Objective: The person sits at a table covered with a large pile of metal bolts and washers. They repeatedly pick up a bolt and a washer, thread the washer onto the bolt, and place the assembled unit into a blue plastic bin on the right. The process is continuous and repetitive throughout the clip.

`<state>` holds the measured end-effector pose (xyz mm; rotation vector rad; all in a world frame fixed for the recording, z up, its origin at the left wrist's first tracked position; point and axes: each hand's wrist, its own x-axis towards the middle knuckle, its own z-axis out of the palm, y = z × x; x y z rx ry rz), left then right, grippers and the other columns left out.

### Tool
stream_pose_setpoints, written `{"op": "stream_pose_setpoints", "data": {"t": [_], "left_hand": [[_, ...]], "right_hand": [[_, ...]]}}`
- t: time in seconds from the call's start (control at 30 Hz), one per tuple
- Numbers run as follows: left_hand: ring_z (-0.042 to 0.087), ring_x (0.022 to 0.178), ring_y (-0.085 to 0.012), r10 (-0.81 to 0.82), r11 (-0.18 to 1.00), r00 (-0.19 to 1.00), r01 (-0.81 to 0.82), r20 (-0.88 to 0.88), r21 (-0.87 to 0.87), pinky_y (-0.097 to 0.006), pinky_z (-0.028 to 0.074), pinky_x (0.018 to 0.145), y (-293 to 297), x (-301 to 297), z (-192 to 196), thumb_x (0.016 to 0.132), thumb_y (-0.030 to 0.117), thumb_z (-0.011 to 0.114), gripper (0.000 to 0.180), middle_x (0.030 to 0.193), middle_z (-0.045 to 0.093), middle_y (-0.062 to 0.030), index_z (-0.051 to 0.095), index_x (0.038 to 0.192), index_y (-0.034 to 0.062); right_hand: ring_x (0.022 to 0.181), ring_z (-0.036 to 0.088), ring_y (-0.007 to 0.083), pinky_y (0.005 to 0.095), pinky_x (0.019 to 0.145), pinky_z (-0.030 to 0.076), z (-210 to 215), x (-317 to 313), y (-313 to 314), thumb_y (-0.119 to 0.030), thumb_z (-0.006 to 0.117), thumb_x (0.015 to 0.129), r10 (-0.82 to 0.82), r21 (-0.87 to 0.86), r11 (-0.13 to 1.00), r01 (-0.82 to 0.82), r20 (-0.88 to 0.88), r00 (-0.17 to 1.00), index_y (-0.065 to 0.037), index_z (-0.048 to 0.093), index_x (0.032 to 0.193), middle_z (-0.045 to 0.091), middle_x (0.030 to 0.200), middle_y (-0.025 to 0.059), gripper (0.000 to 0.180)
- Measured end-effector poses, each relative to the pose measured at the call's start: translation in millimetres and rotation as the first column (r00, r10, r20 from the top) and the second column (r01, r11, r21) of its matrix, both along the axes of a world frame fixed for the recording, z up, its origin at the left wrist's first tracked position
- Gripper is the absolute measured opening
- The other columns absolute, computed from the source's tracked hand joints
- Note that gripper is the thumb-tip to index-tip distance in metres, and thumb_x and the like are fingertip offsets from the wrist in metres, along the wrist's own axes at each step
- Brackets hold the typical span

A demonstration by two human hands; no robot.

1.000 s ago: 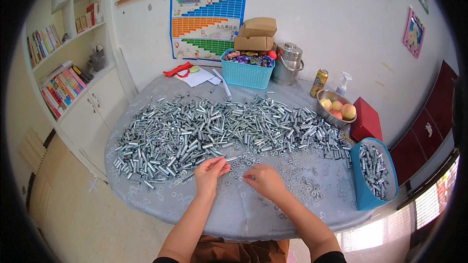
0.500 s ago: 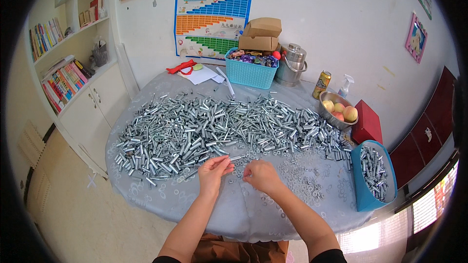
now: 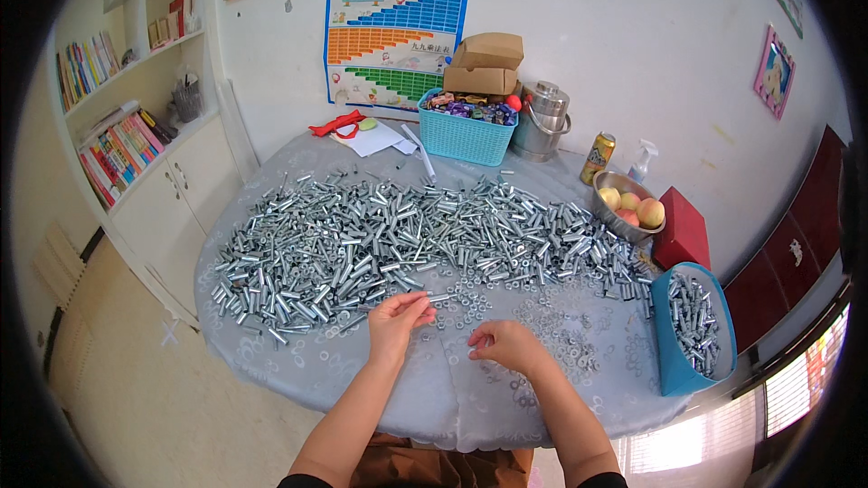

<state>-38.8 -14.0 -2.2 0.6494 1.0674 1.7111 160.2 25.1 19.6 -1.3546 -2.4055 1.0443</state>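
- The person's left hand (image 3: 392,330) is over the near part of the counter (image 3: 425,398), and its fingers (image 3: 418,301) are pinched together on the end of a slim metal rod (image 3: 442,296).
- That rod juts out from the fingertips toward the person's right, lying nearly level, just short of a scatter of small nuts (image 3: 471,305).
- The right hand (image 3: 508,346) is a little lower and to the right, well clear of the rod; its fingers are curled in with thumb and forefinger close, and I can't tell from here whether they have anything small between them.
- Loose washers (image 3: 570,348) are spread on the cloth just beside the right hand.
- Beyond both hands, a broad heap of silvery metal sleeves (image 3: 362,235) runs across the counter, its near edge close to the left fingertips.
- Over at the right edge is a blue bin (image 3: 673,352) with more metal pieces inside, well apart from the right hand.
- Behind that bin I see a red box (image 3: 683,228) beside a steel bowl (image 3: 617,220) of fruit.
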Motion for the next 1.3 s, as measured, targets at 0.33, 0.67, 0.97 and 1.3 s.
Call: {"op": "stream_pose_setpoints", "data": {"t": [0.33, 0.67, 0.97, 1.3], "left_hand": [[0.064, 0.074, -0.019, -0.054, 0.999, 0.998, 0.054, -0.038, -0.001, -0.027, 0.055, 0.066, 1, 2, -6, 0.08, -0.001, 0.061, 0.015, 0.085, 0.063, -0.0123, 0.061, 0.094, -0.006], [0.065, 0.075, -0.0228, -0.229, 0.972, 0.97, 0.233, 0.087, -0.041, -0.029, 0.055, 0.069, -2, 7, -9, 0.081, 0.0, 0.061, 0.017, 0.086, 0.063, -0.0151, 0.059, 0.096, -0.0074], [0.064, 0.077, -0.0237, -0.277, 0.954, 0.949, 0.291, 0.152, -0.075, -0.03, 0.055, 0.071, -4, 8, -1, 0.082, 0.004, 0.061, 0.018, 0.087, 0.063, -0.0161, 0.06, 0.096, -0.0072], [0.064, 0.077, -0.0234, -0.283, 0.953, 0.942, 0.298, 0.178, -0.058, -0.029, 0.055, 0.072, -4, 7, -4, 0.082, 0.005, 0.061, 0.018, 0.088, 0.063, -0.0154, 0.06, 0.096, -0.0065]], "right_hand": [[0.065, 0.06, 0.016, 0.0277, 0.061, 0.047, -3, 0, -7, -0.018, 0.07, 0.07, -0.106, -0.014, 0.994, 0.105, -0.14, 0.984, -0.005, 0.066, 0.081, 0.063, 0.072, 0.006, 0.018], [0.07, 0.058, 0.0094, 0.0201, 0.062, 0.047, -23, -9, 5, -0.002, 0.07, 0.074, -0.437, -0.321, 0.897, 0.302, -0.738, 0.514, -0.001, 0.058, 0.081, 0.062, 0.077, 0.0036, 0.014], [0.079, 0.057, 0.0111, 0.0214, 0.07, 0.048, -23, -14, 0, 0.003, 0.067, 0.075, -0.366, -0.298, 0.928, 0.222, -0.837, 0.407, 0.0, 0.056, 0.082, 0.06, 0.09, 0.0071, 0.013], [0.083, 0.058, 0.0124, 0.0221, 0.074, 0.048, -20, -17, -4, 0.005, 0.065, 0.075, -0.247, -0.192, 0.966, 0.176, -0.886, 0.393, 0.0, 0.057, 0.081, 0.059, 0.094, 0.0099, 0.011]]}}
